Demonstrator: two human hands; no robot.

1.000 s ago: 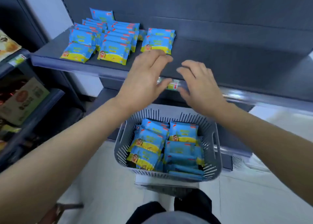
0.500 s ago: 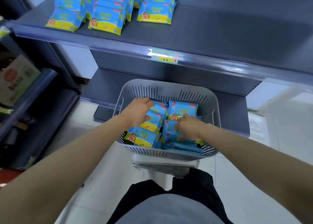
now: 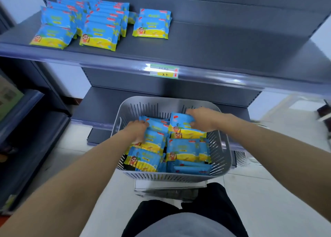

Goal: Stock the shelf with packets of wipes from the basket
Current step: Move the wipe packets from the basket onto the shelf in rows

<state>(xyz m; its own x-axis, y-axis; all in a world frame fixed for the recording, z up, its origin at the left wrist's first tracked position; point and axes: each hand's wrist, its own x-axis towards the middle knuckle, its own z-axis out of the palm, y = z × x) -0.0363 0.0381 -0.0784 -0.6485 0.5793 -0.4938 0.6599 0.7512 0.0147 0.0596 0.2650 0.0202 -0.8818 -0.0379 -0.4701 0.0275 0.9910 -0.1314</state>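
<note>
Your right hand (image 3: 202, 119) moved to basket (image 3: 223, 147) far edge, curled round one packet (image 3: 180, 125), left hand (image 3: 138, 131) gripping second packet (image 3: 155, 138), three stacks (image 3: 100, 34) at shelf (image 3: 232, 45) left end, right end free.

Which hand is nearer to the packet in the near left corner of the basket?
Left. The left hand grips wipes just behind that corner packet; the right hand grips the far-right packet, across the basket.
</note>
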